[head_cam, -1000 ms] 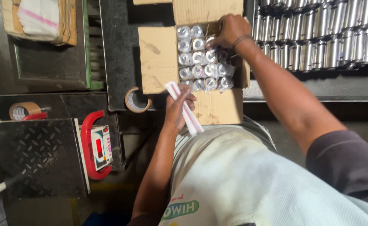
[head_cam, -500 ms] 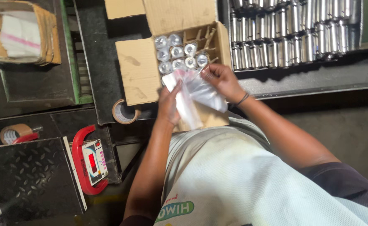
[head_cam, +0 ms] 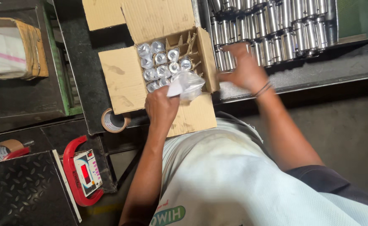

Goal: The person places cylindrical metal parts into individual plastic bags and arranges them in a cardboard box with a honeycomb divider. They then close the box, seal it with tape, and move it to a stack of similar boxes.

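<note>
The clear plastic bag (head_cam: 189, 85), at frame centre over the open cardboard box (head_cam: 125, 79), is pinched in the left hand (head_cam: 161, 106) fingers; it is judged light, limp and slippery, best gripped at its mouth. The blurred right hand (head_cam: 244, 67) reaches the metal cylinders (head_cam: 276, 29); its fingers' state cannot be told.

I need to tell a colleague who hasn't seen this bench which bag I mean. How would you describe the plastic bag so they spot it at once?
Find the open cardboard box in the middle, partly filled with wrapped metal cylinders. At its near edge the left hand holds a clear plastic bag. It is the only loose, crumpled, empty wrapper; the others are tight around cylinders in the dividers.
</note>
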